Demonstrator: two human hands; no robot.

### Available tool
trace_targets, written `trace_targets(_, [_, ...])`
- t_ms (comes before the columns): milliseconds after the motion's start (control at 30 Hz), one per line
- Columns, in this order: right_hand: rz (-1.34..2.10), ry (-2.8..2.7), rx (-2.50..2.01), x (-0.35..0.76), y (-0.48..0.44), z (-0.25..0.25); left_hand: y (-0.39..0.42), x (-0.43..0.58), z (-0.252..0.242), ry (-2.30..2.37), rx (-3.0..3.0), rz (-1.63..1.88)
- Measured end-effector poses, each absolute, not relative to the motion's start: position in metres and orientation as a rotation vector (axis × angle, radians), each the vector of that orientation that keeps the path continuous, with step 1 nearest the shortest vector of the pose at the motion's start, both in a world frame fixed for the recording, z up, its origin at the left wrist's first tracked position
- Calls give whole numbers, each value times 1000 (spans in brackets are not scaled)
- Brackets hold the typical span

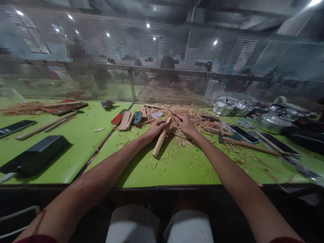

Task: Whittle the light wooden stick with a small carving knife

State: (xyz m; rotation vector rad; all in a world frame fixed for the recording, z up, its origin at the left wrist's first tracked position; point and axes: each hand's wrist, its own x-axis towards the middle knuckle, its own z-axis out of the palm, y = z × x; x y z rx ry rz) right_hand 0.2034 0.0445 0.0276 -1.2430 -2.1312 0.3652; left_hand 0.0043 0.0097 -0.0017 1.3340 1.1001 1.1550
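Observation:
My left hand (155, 130) is wrapped round a pale piece of wood (161, 140), whittled narrower toward its far end. The wood slants away from me, its thick squared end lowest and nearest me. My right hand (186, 125) is closed just to the right of the wood's far tip. A thin knife (172, 113) sticks out from its fingers toward the upper left; most of its handle is hidden in the grip. Curled wood shavings (186, 138) are heaped under and behind both hands.
Small wood blocks (125, 120) lie left of my hands. A hammer (249, 145), a phone (243, 134) and metal pots (274, 121) lie to the right. A black box-shaped object (37, 155) stands on the left of the green table (177, 172). A perforated screen (152, 81) rises behind.

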Motion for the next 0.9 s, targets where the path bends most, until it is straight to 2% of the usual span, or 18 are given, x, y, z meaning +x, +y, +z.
trace_targets(433, [341, -2136, -1491, 208, 45, 34, 8, 5, 2, 1157, 1385, 1134])
trace_targets(633, [453, -2334, -1400, 209, 44, 37, 8, 5, 0, 1136, 1372, 1138])
trace_targets(733, [394, -2298, -1389, 208, 45, 35, 10, 4, -3, 1123, 1363, 1144])
trace_targets(900, [485, -2206, -1256, 209, 49, 30, 15, 2, -6, 1136, 1388, 1169])
